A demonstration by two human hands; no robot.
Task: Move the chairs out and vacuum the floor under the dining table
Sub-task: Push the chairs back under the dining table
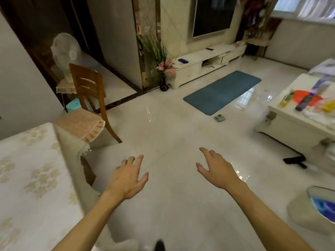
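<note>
No text, label, brand, number or sign can be read anywhere in the view. On the white coffee table (290,124) at the right, the small yellow bottle (283,102) and the orange packet (301,95) beside it are too blurred and small for any lettering to be made out. The same goes for the blue patterned item (324,207) at the near right edge.

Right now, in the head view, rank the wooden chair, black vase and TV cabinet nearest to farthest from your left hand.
Left hand:
1. wooden chair, ahead left, by the table
2. black vase, ahead, against the wall
3. TV cabinet, beyond the vase
</note>
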